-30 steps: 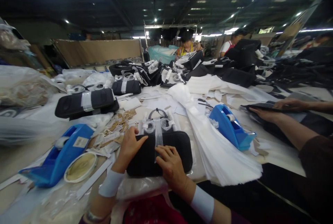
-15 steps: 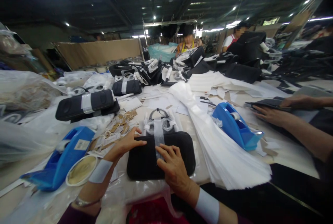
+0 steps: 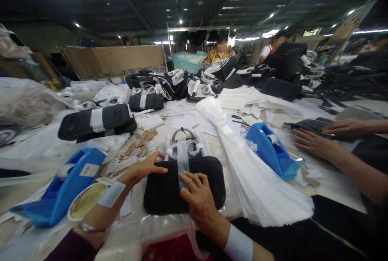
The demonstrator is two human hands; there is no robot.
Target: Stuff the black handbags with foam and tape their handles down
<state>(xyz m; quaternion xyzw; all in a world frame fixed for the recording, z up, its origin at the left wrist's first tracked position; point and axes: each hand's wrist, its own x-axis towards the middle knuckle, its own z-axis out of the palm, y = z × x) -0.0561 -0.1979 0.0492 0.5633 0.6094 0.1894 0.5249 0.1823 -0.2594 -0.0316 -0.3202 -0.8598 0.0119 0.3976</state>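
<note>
A black padded case (image 3: 163,196) lies flat on the table in front of me. A strip of clear tape (image 3: 182,160) runs from its front face over plastic-wrapped handles (image 3: 174,147) behind its far edge. My left hand (image 3: 151,166) rests at the case's far left edge, thumb on top and fingers spread beyond the edge. My right hand (image 3: 198,196) lies on the front face, its fingertips pressing the tape, the fingers slightly bent and apart. White bands wrap both forearms.
Blue tape dispensers stand at left (image 3: 69,184) and right (image 3: 271,147). A round tub (image 3: 86,202) is beside the left one. Taped black cases (image 3: 115,117) lie at back left, white foam sheets (image 3: 242,172) at right. Another person's hands (image 3: 318,143) touch a black item.
The view has shifted slightly, so the table items sit a little lower and the dispensers further left. Both my hands keep nearly the same places on the case.
</note>
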